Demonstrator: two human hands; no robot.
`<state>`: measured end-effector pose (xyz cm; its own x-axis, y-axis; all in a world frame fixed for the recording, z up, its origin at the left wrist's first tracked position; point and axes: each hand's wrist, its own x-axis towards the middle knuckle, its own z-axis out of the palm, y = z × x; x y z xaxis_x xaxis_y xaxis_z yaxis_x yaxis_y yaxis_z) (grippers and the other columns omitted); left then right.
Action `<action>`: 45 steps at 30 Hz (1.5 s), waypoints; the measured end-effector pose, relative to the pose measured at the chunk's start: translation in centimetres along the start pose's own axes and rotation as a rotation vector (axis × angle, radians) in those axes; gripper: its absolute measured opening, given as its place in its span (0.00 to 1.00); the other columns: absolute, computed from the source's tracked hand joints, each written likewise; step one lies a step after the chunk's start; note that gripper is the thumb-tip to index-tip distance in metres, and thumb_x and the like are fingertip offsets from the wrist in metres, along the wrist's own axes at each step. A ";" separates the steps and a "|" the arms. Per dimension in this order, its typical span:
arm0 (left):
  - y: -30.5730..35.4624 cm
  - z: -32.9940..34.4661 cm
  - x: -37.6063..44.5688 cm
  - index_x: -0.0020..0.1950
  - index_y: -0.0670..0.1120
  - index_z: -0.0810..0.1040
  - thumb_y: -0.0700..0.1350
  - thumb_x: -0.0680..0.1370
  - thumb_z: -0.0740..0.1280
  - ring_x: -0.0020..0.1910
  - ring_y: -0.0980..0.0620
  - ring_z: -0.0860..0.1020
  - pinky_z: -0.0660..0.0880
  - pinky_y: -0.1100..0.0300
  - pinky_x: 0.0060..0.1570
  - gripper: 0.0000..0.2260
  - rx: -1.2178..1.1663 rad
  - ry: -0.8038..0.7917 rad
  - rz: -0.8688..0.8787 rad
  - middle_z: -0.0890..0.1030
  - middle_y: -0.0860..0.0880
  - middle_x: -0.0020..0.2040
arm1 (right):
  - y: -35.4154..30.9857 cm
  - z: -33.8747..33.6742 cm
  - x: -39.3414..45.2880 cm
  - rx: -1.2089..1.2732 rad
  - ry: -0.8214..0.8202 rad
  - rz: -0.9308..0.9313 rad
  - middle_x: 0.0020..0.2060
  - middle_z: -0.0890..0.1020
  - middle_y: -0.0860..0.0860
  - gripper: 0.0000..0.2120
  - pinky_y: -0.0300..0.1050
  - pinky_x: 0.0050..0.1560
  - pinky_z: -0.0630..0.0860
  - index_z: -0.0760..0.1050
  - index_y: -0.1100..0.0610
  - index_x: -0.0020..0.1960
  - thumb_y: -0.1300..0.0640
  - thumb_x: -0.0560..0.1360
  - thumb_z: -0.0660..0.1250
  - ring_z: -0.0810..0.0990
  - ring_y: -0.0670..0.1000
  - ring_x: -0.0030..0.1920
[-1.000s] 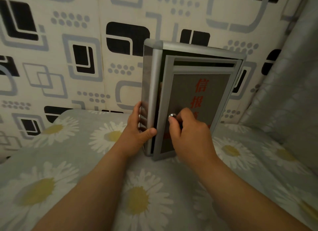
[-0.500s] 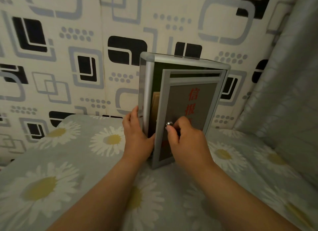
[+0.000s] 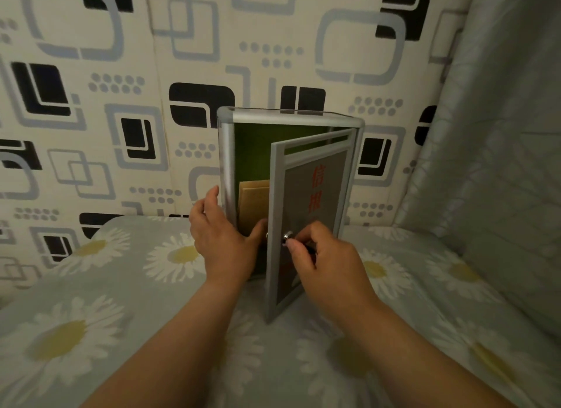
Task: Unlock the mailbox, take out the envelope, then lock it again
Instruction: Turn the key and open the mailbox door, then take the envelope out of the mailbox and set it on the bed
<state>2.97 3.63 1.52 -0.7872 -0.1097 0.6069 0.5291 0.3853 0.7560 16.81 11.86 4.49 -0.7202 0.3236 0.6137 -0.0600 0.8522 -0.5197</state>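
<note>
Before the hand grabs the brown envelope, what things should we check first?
1. Silver metal mailbox door swung open: ok.
2. Brown paper envelope visible inside, standing against the green lining: ok.
3. Left hand steadies the box's left edge, thumb at the opening: ok.
4. Right hand pinches at the round silver lock, keeping the door out of the way: ok.
5. Key in the lock: cannot tell, fingers hide it.
6. Box sitting steady on the soft daisy-print sheet: cannot tell.
</note>
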 end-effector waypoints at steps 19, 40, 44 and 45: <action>2.3 -0.4 0.1 0.71 0.50 0.55 0.56 0.66 0.72 0.68 0.39 0.62 0.63 0.43 0.64 0.39 0.040 -0.016 -0.110 0.63 0.40 0.70 | 5.2 -6.4 -3.5 0.446 0.121 0.376 0.21 0.76 0.45 0.05 0.43 0.29 0.67 0.72 0.48 0.38 0.50 0.71 0.64 0.70 0.42 0.22; 4.1 -0.3 0.4 0.68 0.48 0.59 0.57 0.66 0.72 0.65 0.38 0.66 0.65 0.41 0.62 0.36 0.051 0.021 -0.266 0.65 0.40 0.67 | 8.0 -11.1 -5.6 0.654 0.503 0.365 0.20 0.72 0.44 0.12 0.33 0.23 0.65 0.67 0.47 0.40 0.42 0.64 0.66 0.66 0.42 0.22; 4.2 -0.3 0.4 0.68 0.48 0.59 0.57 0.66 0.72 0.65 0.38 0.66 0.65 0.41 0.63 0.36 0.041 0.020 -0.277 0.65 0.40 0.68 | 7.9 -9.8 -5.9 0.437 0.344 0.255 0.20 0.70 0.43 0.17 0.30 0.26 0.65 0.66 0.44 0.43 0.50 0.61 0.73 0.67 0.41 0.22; 4.3 -0.3 0.4 0.68 0.48 0.59 0.57 0.66 0.72 0.65 0.37 0.66 0.65 0.41 0.63 0.36 0.040 0.020 -0.278 0.65 0.40 0.67 | 8.0 -9.6 -5.9 0.379 0.346 0.257 0.21 0.70 0.44 0.18 0.30 0.27 0.65 0.66 0.44 0.43 0.51 0.61 0.73 0.67 0.42 0.22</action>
<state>5.01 4.92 5.07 -0.8938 -0.2344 0.3824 0.2802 0.3739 0.8841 27.17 20.74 2.39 -0.4799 0.6712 0.5649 -0.2021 0.5420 -0.8157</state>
